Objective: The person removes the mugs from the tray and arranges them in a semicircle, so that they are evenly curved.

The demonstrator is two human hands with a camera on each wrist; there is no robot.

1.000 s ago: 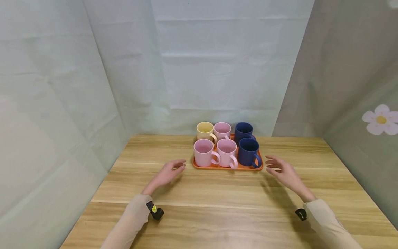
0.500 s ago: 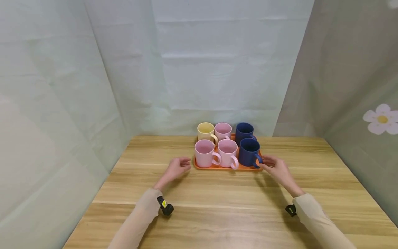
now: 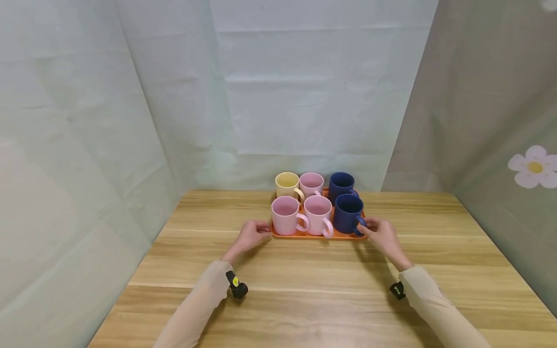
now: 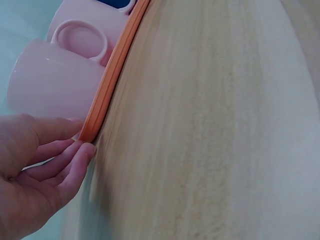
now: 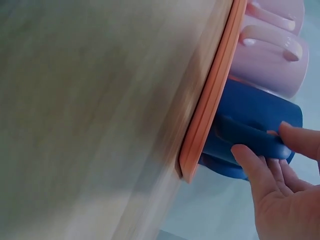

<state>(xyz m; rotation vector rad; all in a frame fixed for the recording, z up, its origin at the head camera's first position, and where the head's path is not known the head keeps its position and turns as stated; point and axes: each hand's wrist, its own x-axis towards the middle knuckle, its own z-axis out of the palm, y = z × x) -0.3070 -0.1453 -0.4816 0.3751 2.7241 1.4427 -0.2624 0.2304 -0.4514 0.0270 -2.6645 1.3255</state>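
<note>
An orange tray (image 3: pixel 306 237) bears several mugs in two rows. My left hand (image 3: pixel 252 234) is at its near left corner; in the left wrist view, thumb and fingers (image 4: pixel 75 165) pinch the tray's rim beside a pink mug (image 4: pixel 52 80). On the other side my right hand (image 3: pixel 383 237) holds the handle of the front navy mug (image 3: pixel 347 215), which stands upright on the tray. The right wrist view shows thumb and fingertips (image 5: pixel 245 155) around that handle (image 5: pixel 252 137). Another pink mug (image 3: pixel 316 210) stands in the middle of the front row.
Behind stand a yellow mug (image 3: pixel 287 181), a pink mug (image 3: pixel 311 181) and a second navy mug (image 3: pixel 341 182). The wooden table (image 3: pixel 304 299) reaches to a pale cloth (image 3: pixel 313 106) at the back. Cloths also hang at both sides.
Both hands have moved inward. The left has come to the tray's corner, and the right has reached the front navy mug's handle and taken hold of it. Tray and mugs stay nearly in place.
</note>
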